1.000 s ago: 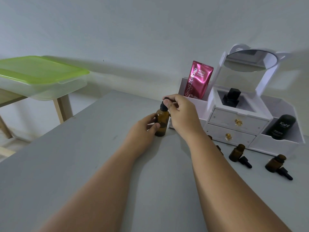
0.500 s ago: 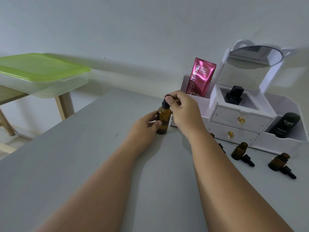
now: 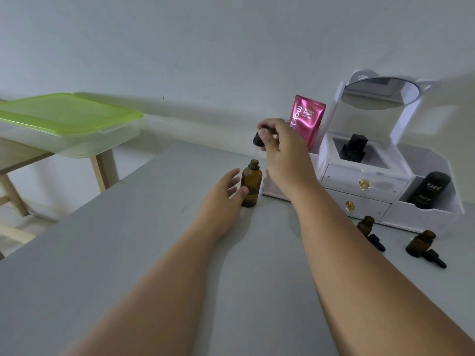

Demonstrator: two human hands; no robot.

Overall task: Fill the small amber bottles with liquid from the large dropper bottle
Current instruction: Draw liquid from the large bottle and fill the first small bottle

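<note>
The large amber dropper bottle [image 3: 251, 185] stands uncapped on the grey table [image 3: 144, 253]. My right hand [image 3: 282, 150] is raised above and just right of it, pinching its black dropper cap [image 3: 257, 140]; the pipette is not visible. My left hand [image 3: 223, 194] rests to the left of the bottle with fingers spread, only the thumb against the glass. Two small amber bottles [image 3: 365, 224] [image 3: 420, 243] stand uncapped at the right, each with a black dropper cap [image 3: 377, 242] [image 3: 436, 258] lying beside it.
A white organiser [image 3: 365, 176] with drawers and a round mirror [image 3: 380, 93] stands behind the bottles, holding a pink pouch [image 3: 305, 119], a black bottle [image 3: 353, 147] and a black tube [image 3: 430, 190]. A green-lidded plastic box [image 3: 64, 119] sits on a wooden table at left.
My right hand has lifted the dropper cap off the large bottle and up. My left hand has loosened its hold on the bottle and its fingers have spread.
</note>
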